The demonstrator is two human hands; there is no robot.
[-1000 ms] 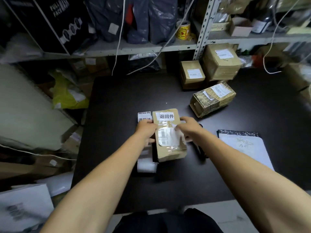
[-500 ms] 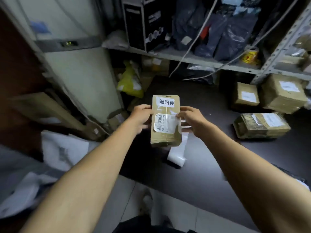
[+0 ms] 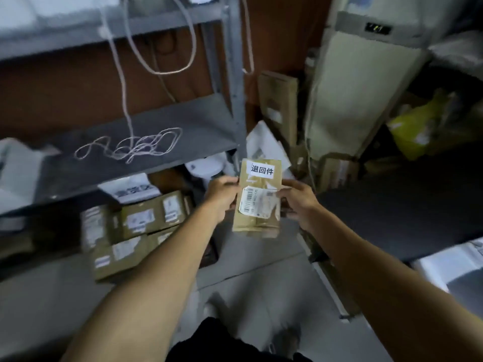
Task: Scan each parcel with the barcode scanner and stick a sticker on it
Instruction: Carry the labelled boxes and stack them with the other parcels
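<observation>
One parcel [image 3: 257,202] is held in the air between two hands. The fingers [image 3: 231,180] of the left hand [image 3: 220,195] are curled onto its left edge, and the fingers [image 3: 288,182] of the right hand [image 3: 298,202] are curled onto its right edge, so both are clamped on the cardboard; the fingertips behind the parcel are hidden. The parcel is held upright and tilted slightly, with its face toward the camera. Two labels are seen on that face: one white sticker [image 3: 262,170] with three printed characters near the top, and one creased barcode label [image 3: 257,202] between the two hands.

Below and left of the left hand, a stack of brown boxes [image 3: 130,233] lies on the floor under a grey shelf [image 3: 146,142]; about five are counted, though blur makes the number unsure. One loose coil of pale cord [image 3: 130,146] rests on that shelf, and one white bag [image 3: 133,190] lies just behind the boxes. To the right of the right hand, the dark counter [image 3: 397,205] is seen, its near edge running down past the right forearm. One yellow bag [image 3: 418,131] sits beyond it, and one pale cabinet [image 3: 352,95] stands above the right hand. Bare grey floor [image 3: 248,278] lies open beneath the parcel, between the boxes and the counter edge.
</observation>
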